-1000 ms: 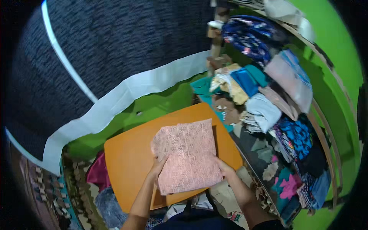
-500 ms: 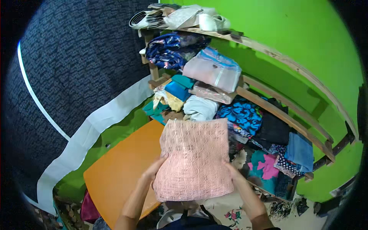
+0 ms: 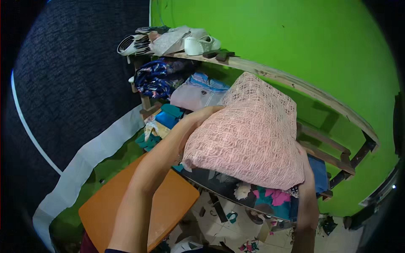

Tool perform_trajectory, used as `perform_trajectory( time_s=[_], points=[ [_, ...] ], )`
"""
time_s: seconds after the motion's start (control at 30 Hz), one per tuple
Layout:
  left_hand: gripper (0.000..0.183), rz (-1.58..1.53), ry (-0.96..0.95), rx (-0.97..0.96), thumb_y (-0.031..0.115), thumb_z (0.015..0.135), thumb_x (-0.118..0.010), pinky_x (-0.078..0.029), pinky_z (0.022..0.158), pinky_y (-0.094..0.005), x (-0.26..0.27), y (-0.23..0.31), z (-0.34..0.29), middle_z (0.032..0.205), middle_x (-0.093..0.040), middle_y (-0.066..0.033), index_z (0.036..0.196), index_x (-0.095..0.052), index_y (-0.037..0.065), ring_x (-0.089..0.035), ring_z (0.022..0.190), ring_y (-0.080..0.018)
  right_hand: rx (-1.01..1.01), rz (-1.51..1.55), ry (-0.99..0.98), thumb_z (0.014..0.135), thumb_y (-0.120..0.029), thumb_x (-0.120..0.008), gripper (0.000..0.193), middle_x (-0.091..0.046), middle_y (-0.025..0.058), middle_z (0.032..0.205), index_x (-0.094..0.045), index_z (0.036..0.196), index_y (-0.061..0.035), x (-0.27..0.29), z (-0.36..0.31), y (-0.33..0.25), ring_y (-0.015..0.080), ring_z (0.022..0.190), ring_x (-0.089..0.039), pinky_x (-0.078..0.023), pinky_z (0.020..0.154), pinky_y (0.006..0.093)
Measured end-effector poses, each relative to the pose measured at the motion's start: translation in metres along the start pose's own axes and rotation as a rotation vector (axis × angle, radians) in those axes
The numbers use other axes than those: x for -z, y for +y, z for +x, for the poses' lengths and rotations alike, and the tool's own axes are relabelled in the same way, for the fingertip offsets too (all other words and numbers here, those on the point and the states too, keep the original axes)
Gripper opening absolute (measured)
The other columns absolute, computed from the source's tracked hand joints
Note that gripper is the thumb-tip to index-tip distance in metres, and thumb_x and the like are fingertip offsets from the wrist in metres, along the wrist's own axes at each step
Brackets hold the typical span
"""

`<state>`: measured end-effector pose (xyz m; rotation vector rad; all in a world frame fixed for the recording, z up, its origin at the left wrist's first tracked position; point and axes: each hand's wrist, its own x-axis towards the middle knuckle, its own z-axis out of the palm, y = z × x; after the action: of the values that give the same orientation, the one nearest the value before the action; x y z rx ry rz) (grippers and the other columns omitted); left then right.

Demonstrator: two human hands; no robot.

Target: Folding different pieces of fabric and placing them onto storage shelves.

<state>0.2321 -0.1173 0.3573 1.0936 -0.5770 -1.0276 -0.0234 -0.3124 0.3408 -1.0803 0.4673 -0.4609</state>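
Note:
A folded piece of pale pink lacy fabric [image 3: 253,135] is held up between my two hands, tilted in front of the wooden shelf. My left hand [image 3: 205,114] is closed on its left side, fingers partly hidden by the cloth. On its right edge, my right hand [image 3: 303,160] grips it, with most fingers out of sight behind the fabric. Beyond it, next to my left hand, lies a folded pale pink and blue cloth [image 3: 190,96] on the shelf. The pink fabric hides much of the middle of the shelf.
The wooden shelf's top rail [image 3: 270,71] runs along a green wall. White rolls and cloth [image 3: 185,40] lie on top. A shiny dark blue bundle [image 3: 154,78] sits below. An orange tabletop [image 3: 122,202] stands at lower left. Pink scraps [image 3: 276,197] lie on the lower shelf; scraps litter the floor.
Both hands have raised the pink fabric away from me and to the right, over the shelf. It now tilts. The view has shifted, so the shelf appears further left.

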Motion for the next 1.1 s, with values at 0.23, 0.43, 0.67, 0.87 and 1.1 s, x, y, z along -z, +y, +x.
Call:
perform_trajectory(
  time_s=[0.23, 0.43, 0.67, 0.87, 1.1],
  points=[
    [0.037, 0.214, -0.200, -0.001, 0.019, 0.088, -0.043, -0.046, 0.081, -0.0315, 0.028, 0.009, 0.108, 0.109, -0.057, -0.0143, 0.115, -0.049, -0.006, -0.057, 0.092, -0.0205, 0.086, 0.010, -0.065, 0.086, -0.029, -0.048, 0.039, -0.059, 0.0104, 0.103, -0.051, 0.113, -0.0001, 0.030, 0.051, -0.016, 0.0194, 0.085, -0.059, -0.049, 0.073, 0.0306],
    [0.031, 0.623, -0.120, -0.003, 0.011, 0.085, -0.046, -0.046, 0.075, -0.0294, 0.053, 0.018, 0.147, 0.109, -0.057, -0.0106, 0.111, -0.054, -0.004, -0.056, 0.089, -0.0163, 0.299, -0.228, -0.191, 0.089, -0.027, -0.044, 0.039, -0.057, 0.0109, 0.107, -0.049, 0.115, 0.0019, 0.015, 0.056, -0.030, 0.0185, 0.091, -0.058, -0.047, 0.079, 0.0286],
    [0.033, 0.029, -0.217, 0.065, 0.021, 0.090, -0.040, -0.051, 0.067, -0.0320, 0.021, 0.040, 0.151, 0.093, -0.062, -0.0119, 0.106, -0.054, -0.004, -0.062, 0.072, -0.0179, 0.285, 0.021, -0.155, 0.091, -0.028, -0.039, 0.044, -0.051, 0.0150, 0.116, -0.043, 0.120, 0.0045, 0.020, 0.089, -0.035, 0.0212, 0.100, -0.054, -0.044, 0.087, 0.0310],
    [0.032, 0.355, 0.031, -0.135, 0.023, 0.084, -0.053, -0.049, 0.063, -0.0289, 0.041, 0.060, 0.175, 0.087, -0.062, -0.0139, 0.095, -0.059, -0.006, -0.060, 0.070, -0.0176, 0.347, 0.089, -0.079, 0.091, -0.034, -0.037, 0.050, -0.048, 0.0169, 0.120, -0.036, 0.126, 0.0019, 0.030, 0.120, 0.009, 0.0270, 0.106, -0.049, -0.040, 0.091, 0.0357],
    [0.031, 0.606, 0.154, -0.326, 0.015, 0.077, -0.057, -0.046, 0.065, -0.0305, 0.071, 0.094, 0.185, 0.087, -0.061, -0.0174, 0.095, -0.057, -0.010, -0.058, 0.075, -0.0204, 0.215, 0.173, -0.171, 0.091, -0.035, -0.037, 0.048, -0.049, 0.0155, 0.119, -0.039, 0.125, 0.0005, 0.003, 0.165, 0.025, 0.0263, 0.105, -0.050, -0.041, 0.091, 0.0359]
  ],
)
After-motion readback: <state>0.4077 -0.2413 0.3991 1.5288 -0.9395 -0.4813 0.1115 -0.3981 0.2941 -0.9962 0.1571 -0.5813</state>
